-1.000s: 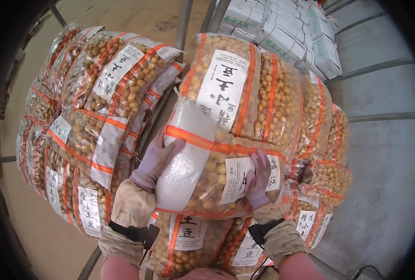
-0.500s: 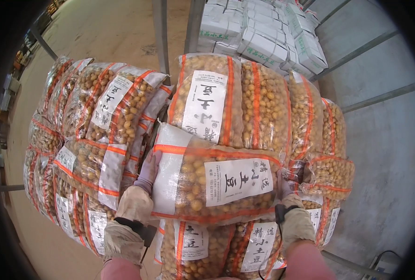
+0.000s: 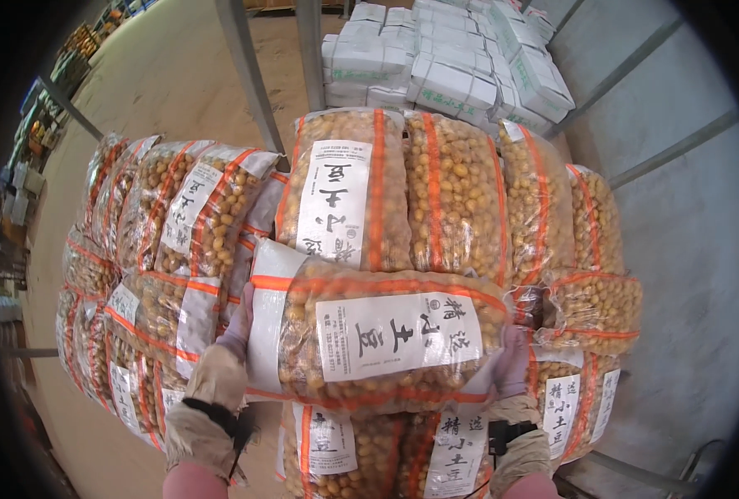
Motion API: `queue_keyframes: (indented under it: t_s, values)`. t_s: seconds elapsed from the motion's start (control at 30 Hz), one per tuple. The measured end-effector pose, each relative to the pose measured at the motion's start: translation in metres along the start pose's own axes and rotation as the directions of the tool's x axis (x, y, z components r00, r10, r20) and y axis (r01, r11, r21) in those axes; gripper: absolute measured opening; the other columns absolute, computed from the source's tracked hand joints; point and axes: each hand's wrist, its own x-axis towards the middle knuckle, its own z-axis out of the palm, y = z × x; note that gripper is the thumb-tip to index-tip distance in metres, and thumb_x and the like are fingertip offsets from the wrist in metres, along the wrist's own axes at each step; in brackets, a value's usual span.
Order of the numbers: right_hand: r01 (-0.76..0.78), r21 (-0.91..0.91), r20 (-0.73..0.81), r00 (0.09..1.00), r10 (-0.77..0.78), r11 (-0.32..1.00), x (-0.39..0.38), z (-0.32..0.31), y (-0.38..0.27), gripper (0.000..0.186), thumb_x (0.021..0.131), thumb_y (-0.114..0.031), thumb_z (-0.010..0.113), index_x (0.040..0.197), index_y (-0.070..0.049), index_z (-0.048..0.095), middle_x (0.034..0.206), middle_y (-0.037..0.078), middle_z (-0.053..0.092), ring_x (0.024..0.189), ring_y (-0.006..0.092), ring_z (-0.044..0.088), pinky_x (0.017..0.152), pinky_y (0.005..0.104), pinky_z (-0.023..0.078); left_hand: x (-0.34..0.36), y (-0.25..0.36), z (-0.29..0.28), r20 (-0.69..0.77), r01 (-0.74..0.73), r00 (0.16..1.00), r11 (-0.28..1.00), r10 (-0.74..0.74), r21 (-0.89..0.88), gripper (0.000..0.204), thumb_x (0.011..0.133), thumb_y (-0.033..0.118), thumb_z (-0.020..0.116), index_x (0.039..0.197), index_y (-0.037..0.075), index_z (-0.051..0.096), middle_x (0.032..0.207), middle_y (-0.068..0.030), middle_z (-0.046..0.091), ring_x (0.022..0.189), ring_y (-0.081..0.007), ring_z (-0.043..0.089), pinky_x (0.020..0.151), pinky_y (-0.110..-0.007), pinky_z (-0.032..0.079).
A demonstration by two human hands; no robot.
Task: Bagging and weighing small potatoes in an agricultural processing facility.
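Observation:
A clear plastic bag of small potatoes (image 3: pixel 303 345), with orange stripes and a white label, lies crosswise at the front of the stack. My left hand (image 3: pixel 237 324), in a pale glove, grips its white left end. At the opposite end, my right hand (image 3: pixel 513 362) is closed on the plastic. Both hands' far fingers are hidden by the bag. Behind it stretches another potato bag (image 3: pixel 390 191), lying lengthwise; more bags (image 3: pixel 332 449) show below the held one.
Potato bags (image 3: pixel 219 241) are piled at the left, others (image 3: pixel 540 200) at the right. Grey metal posts (image 3: pixel 309 58) rise behind the stack. White cartons (image 3: pixel 452 83) are piled at the back. A grey wall (image 3: pixel 677 233) with metal bars runs along the right.
The view has shifted, so the stack and cartons sit differently in the picture. The held bag has moved slightly toward me, and its label faces up more. Both hands keep their hold at its ends.

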Motion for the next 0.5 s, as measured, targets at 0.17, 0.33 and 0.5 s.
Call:
queue_keyframes:
  t_s: [0.17, 0.33, 0.5]
  values:
    - [0.059, -0.469, 0.203, 0.978, 0.042, 0.881, 0.058, -0.028, 0.006, 0.023, 0.095, -0.021, 0.044, 0.104, -0.002, 0.054, 0.109, 0.011, 0.058, 0.106, 0.0218, 0.054, 0.085, 0.0343, 0.046, -0.016, -0.006, 0.078, 0.002, -0.116, 0.993, 0.940, 0.122, 0.321, 0.055, 0.097, 0.043, 0.035, 0.130, 0.000, 0.044, 0.127, -0.0085, 0.052, 0.112, -0.0199, 0.050, 0.099, -0.028, 0.036]
    - [0.198, -0.976, 0.188, 0.975, 0.116, -0.091, -0.025, 0.157, -0.036, 0.037, 0.089, -0.025, 0.051, 0.119, -0.003, 0.046, 0.116, 0.018, 0.053, 0.106, 0.0340, 0.050, 0.087, 0.0441, 0.040, -0.028, 0.029, -0.086, -0.072, -0.361, 0.904, 0.844, 0.421, 0.396, 0.044, 0.100, 0.027, 0.034, 0.127, -0.006, 0.043, 0.127, -0.0139, 0.050, 0.117, -0.0225, 0.047, 0.099, -0.029, 0.036]
    - [0.767, -0.637, 0.741, 0.582, -0.335, -0.077, -0.125, 0.271, -0.107, 0.055, 0.086, -0.030, 0.048, 0.134, -0.005, 0.038, 0.132, 0.019, 0.042, 0.126, 0.0374, 0.034, 0.108, 0.0518, 0.015, -0.087, -0.011, 0.009, 0.528, -0.168, 0.639, -0.568, 0.560, 0.806, 0.047, 0.095, 0.017, 0.039, 0.134, -0.007, 0.030, 0.132, -0.0311, 0.038, 0.122, -0.0425, 0.040, 0.098, -0.041, 0.038]
